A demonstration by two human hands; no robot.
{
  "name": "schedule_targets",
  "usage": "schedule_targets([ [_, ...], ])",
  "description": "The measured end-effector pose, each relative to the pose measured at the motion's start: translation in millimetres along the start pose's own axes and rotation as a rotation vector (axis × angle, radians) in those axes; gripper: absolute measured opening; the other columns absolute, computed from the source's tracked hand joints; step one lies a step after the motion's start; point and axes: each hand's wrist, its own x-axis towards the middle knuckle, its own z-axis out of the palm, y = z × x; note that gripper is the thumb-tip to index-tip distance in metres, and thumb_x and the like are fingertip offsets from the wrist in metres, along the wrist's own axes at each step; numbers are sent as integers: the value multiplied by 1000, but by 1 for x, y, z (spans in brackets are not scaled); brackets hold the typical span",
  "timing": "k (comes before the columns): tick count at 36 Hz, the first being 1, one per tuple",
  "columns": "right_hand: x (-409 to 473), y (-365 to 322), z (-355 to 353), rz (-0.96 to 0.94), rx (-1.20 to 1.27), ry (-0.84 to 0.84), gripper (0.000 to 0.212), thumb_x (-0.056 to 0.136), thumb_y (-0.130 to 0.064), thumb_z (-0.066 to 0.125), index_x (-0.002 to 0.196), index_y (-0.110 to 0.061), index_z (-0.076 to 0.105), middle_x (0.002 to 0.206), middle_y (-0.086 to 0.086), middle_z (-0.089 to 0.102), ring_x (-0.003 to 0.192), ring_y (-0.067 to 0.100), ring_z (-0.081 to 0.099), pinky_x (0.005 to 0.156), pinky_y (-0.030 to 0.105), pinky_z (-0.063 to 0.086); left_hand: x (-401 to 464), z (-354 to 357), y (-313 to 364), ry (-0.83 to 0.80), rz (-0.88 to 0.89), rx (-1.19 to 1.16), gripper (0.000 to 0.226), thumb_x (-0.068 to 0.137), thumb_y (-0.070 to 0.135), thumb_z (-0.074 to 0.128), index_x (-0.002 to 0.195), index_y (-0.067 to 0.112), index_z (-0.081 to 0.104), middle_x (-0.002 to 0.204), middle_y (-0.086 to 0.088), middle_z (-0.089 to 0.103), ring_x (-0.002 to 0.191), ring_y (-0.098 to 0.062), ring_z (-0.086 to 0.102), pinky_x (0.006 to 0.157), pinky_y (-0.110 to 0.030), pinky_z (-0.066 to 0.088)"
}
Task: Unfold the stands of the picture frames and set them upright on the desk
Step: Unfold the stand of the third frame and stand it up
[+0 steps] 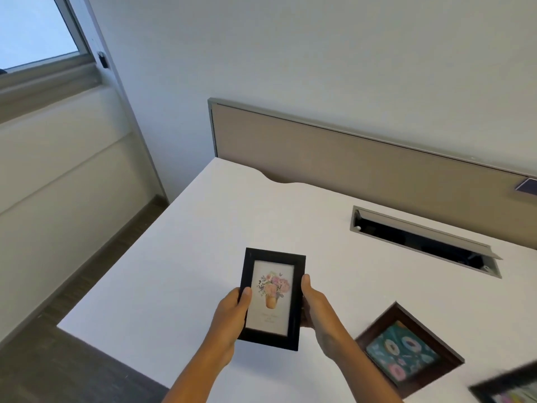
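Black frame (272, 299) with a flower print is gripped by left hand (232, 312) and right hand (315, 308) above the desk (203, 228); its stand is hidden; a brown frame (406, 349) apparently lies flat; none yet upright.

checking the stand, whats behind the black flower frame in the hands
Only the front of the black flower frame shows. The left hand and right hand grip its sides, fingers wrapping behind. Its back and stand are hidden, as is the white desk behind it.
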Motion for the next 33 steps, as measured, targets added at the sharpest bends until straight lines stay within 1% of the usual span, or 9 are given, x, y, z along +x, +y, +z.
schedule_targets([
  [3, -3, 1, -10, 5, 58, 17, 72, 97, -88, 26, 121, -49, 81, 127, -5, 84, 118, 14, 80, 101, 43, 61, -1, 8, 0, -47, 12, 2, 32, 106, 46, 46, 122, 25, 65, 116, 2, 76, 114, -18, 70, 92, -40, 63],
  [6, -6, 0, -19, -6, 118, 41, 75, 90, -94, 31, 122, -49, 81, 129, -5, 83, 120, 15, 79, 102, 44, 59, -2, 16, -1, -92, 30, 29, 31, 105, 47, 47, 122, 27, 66, 115, 5, 77, 113, -16, 71, 90, -38, 64],
  [10, -9, 0, -30, -26, 204, 106, 92, 83, -98, 35, 134, -35, 78, 131, 3, 82, 122, 22, 79, 103, 48, 57, -2, 24, 0, -148, 59, 60, 31, 104, 48, 48, 123, 31, 65, 116, 7, 76, 113, -15, 71, 90, -37, 64],
  [14, -11, 3, -40, -20, 267, 130, 101, 86, -99, 30, 132, -25, 81, 128, 12, 83, 120, 28, 79, 100, 46, 57, 2, 31, 0, -194, 77, 85, 30, 105, 47, 48, 125, 32, 65, 118, 7, 76, 114, -15, 70, 93, -39, 63],
  [17, -14, 6, -45, -13, 316, 136, 98, 91, -96, 26, 130, -26, 82, 129, 12, 82, 121, 28, 79, 100, 46, 56, 9, 36, -2, -216, 91, 107, 28, 107, 44, 48, 125, 31, 65, 117, 8, 76, 113, -13, 71, 94, -39, 62],
  [20, -16, 11, -50, -21, 358, 158, 97, 92, -96, 30, 133, -25, 81, 131, 13, 81, 122, 29, 78, 103, 49, 56, 17, 40, -7, -221, 117, 134, 25, 107, 41, 49, 125, 32, 64, 117, 9, 76, 113, -12, 71, 95, -39, 62],
  [24, -20, 19, -54, -27, 391, 183, 95, 92, -95, 34, 133, -24, 81, 133, 11, 81, 125, 28, 77, 112, 51, 53, 26, 50, -14, -230, 153, 148, 21, 108, 35, 51, 125, 36, 63, 116, 13, 76, 110, -8, 71, 90, -34, 63],
  [29, -25, 27, -58, -21, 423, 204, 81, 96, -88, 42, 130, -27, 82, 133, 9, 81, 125, 25, 77, 110, 49, 53, 34, 65, -20, -224, 189, 167, 23, 108, 28, 51, 126, 38, 61, 118, 13, 74, 110, -6, 70, 81, -26, 62],
  [33, -26, 35, -62, -17, 449, 243, 75, 99, -80, 49, 136, -21, 78, 133, 9, 81, 125, 26, 77, 111, 50, 53, 40, 75, -23, -207, 196, 199, 26, 108, 23, 50, 129, 35, 60, 122, 11, 71, 113, -8, 68, 79, -22, 61],
])
